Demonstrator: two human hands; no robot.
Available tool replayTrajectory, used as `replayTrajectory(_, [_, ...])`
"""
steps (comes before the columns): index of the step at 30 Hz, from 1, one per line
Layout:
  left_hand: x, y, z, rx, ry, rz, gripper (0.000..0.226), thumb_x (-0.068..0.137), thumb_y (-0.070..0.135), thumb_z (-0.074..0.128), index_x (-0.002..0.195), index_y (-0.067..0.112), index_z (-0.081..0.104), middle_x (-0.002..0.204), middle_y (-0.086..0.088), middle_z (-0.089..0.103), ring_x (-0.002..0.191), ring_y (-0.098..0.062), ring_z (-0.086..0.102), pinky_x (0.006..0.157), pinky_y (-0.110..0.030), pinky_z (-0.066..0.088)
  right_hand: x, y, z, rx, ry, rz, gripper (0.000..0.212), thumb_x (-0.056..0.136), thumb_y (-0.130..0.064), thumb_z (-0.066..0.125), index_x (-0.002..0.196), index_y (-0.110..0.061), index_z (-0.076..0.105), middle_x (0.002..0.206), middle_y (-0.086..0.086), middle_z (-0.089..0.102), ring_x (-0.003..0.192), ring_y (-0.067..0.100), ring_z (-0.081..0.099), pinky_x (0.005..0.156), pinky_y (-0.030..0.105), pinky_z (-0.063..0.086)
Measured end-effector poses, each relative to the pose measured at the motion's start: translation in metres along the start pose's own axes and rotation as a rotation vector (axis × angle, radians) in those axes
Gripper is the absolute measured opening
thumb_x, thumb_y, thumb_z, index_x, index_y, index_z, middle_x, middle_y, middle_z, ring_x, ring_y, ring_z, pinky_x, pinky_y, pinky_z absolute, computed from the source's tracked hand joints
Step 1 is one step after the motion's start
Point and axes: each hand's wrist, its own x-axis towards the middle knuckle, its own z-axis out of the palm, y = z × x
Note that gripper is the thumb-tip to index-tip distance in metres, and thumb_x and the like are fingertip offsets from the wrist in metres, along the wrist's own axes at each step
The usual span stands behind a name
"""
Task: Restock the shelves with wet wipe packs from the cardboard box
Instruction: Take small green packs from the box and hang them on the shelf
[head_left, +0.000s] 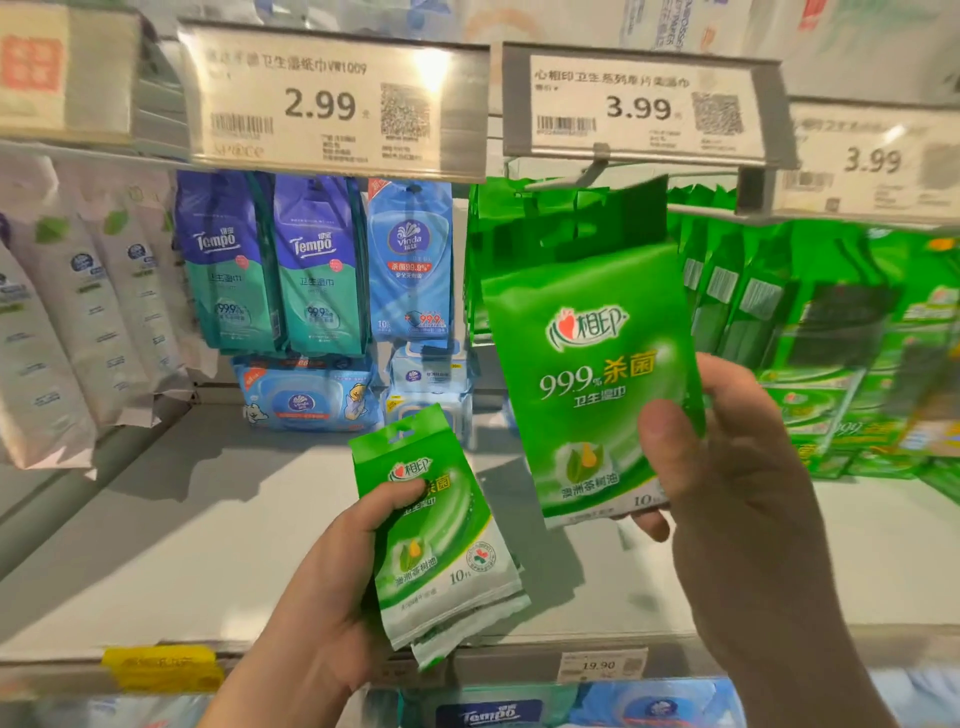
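The right hand (727, 467) pinches one glossy green plastic wet wipe pack (592, 364) by its lower right corner, upright, hang-hole end up, raised before the hanging green packs (779, 291). The left hand (332, 582) grips a small stack of matching packs (441, 530), at least two, long axis upright and leaning left, lower down over the white shelf (208, 519).

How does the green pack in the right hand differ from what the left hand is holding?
The right hand holds a single green pack raised high near the 3.99 price tag. The left hand holds a small stack of packs lower, tilted left. Both show the same green design.
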Motion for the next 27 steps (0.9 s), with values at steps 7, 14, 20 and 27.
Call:
replayTrajectory(7, [-0.003,-0.008,-0.004,-0.002,-0.064,-0.099,0.023,0.078,0.021,0.065,0.091,0.006,0.077,0.099,-0.022,0.074,0.07,-0.034,0.073,0.068,-0.044,0.06,0.014,-0.017,0.002,-0.029,0.014,-0.055,0.018,0.095,-0.039,0.058,0.113,-0.039,0.063,0.096,-0.008,0.075,0.077,0.009,0.069,0.061,0.023,0.046])
replayTrajectory(14, [-0.005,-0.004,0.005,0.046,0.076,-0.022,0.023,0.093,0.01,0.053,0.079,-0.005,0.065,0.06,-0.019,0.07,0.042,-0.023,0.066,0.037,-0.024,0.05,0.024,-0.027,0.011,0.062,0.038,-0.024,0.024,0.088,-0.038,0.054,0.107,-0.026,0.059,0.073,-0.001,0.067,0.054,0.011,0.06,0.039,0.019,0.04])
replayTrajectory(20, [-0.014,0.011,0.011,0.182,0.078,0.028,0.035,0.05,-0.006,0.087,0.063,-0.005,0.054,0.034,-0.012,0.054,0.021,-0.016,0.05,0.021,-0.019,0.029,0.021,-0.027,0.014,0.119,0.011,0.062,0.032,0.086,-0.037,0.052,0.109,-0.016,0.059,0.074,-0.004,0.072,0.06,0.011,0.071,0.042,0.02,0.049])
replayTrajectory(27, [-0.006,0.007,0.008,0.153,0.199,-0.004,0.036,0.102,0.002,0.035,0.072,-0.003,0.053,0.037,-0.014,0.057,0.023,-0.019,0.052,0.02,-0.019,0.03,0.022,-0.012,0.015,0.133,0.028,0.102,0.018,0.105,-0.019,0.047,0.107,-0.005,0.058,0.069,0.002,0.067,0.052,0.009,0.063,0.039,0.019,0.042])
